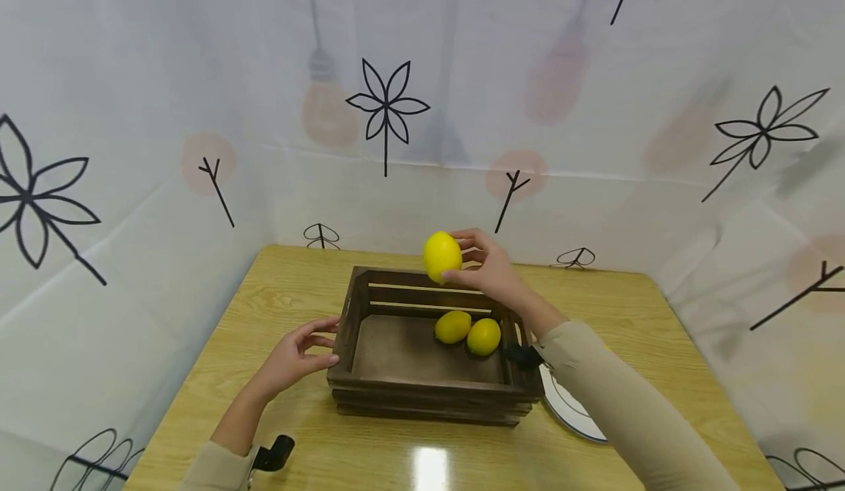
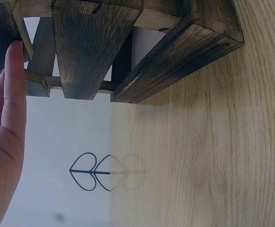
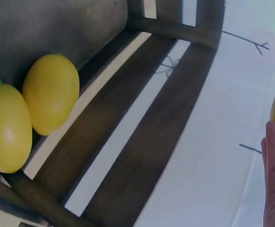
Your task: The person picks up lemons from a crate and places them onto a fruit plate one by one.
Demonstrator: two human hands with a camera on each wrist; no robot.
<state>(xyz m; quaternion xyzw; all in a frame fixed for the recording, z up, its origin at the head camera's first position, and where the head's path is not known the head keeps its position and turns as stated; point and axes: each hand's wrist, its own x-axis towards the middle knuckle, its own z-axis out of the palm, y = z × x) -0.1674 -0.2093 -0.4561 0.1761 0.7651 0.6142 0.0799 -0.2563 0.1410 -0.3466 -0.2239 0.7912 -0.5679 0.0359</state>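
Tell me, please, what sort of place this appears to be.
Probably a staged recording corner: patterned cloth screens the back and sides of a wood-grain table, and a small black device sits at the left sleeve.

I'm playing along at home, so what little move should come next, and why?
I'd guess the right hand should gently lower the raised lemon into the crate, on its bare left side. Two lemons already lie at the right, so there's room, and the left hand touches the crate, perhaps steadying it.
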